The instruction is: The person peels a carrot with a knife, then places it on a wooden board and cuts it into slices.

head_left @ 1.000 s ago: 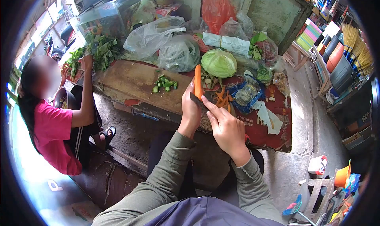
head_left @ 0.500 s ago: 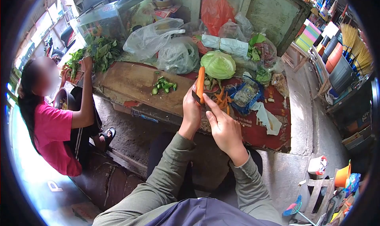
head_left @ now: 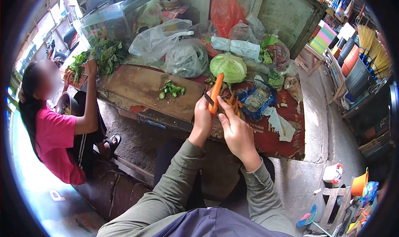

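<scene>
Orange carrot [head_left: 216, 91], dark knife blade [head_left: 209, 98] against it.
Left hand [head_left: 203, 117] curls fingers round its base; right hand [head_left: 238, 133] extends its forefinger alongside.

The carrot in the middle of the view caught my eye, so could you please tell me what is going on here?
The left hand holds the carrot upward at a slant, with a dark blade against it. The right hand is close, its fingers by the carrot's lower end; its grip is unclear. Cut green pieces lie on a wooden board, beside a cabbage. Another person in pink handles leafy greens.
</scene>
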`<state>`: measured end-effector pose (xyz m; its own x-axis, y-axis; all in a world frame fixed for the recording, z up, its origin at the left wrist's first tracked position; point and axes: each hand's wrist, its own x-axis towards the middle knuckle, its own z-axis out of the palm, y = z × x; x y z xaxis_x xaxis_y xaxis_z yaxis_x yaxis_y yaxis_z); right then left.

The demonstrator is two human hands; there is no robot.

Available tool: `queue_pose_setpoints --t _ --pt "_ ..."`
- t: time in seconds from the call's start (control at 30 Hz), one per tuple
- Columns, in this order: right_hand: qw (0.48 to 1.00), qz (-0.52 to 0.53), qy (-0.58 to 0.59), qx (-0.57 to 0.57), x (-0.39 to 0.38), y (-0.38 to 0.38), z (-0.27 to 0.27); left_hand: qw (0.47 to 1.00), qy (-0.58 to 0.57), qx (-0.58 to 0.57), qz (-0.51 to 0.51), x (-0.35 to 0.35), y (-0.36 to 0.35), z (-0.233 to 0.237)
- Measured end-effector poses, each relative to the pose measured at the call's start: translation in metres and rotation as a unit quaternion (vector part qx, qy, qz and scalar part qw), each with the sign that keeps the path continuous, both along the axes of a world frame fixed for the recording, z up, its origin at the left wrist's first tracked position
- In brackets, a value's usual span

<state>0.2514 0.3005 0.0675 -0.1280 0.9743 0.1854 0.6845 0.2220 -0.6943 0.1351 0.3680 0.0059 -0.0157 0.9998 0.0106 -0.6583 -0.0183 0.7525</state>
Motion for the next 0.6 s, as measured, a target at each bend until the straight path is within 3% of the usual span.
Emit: queue_pose_setpoints --t 0.1,0.43,0.6 --pt "0.998 0.001 -0.001 0.067 0.001 0.005 -0.014 1.000 0.011 0.000 -0.003 0.000 0.000 -0.004" --pt "0.998 -0.014 0.002 0.065 0.006 0.010 -0.016 0.996 0.019 -0.081 -0.033 0.004 -0.008 0.013" --pt "0.998 -0.025 -0.019 0.062 0.008 0.012 -0.015 0.996 0.058 -0.047 -0.055 -0.001 -0.006 0.012"
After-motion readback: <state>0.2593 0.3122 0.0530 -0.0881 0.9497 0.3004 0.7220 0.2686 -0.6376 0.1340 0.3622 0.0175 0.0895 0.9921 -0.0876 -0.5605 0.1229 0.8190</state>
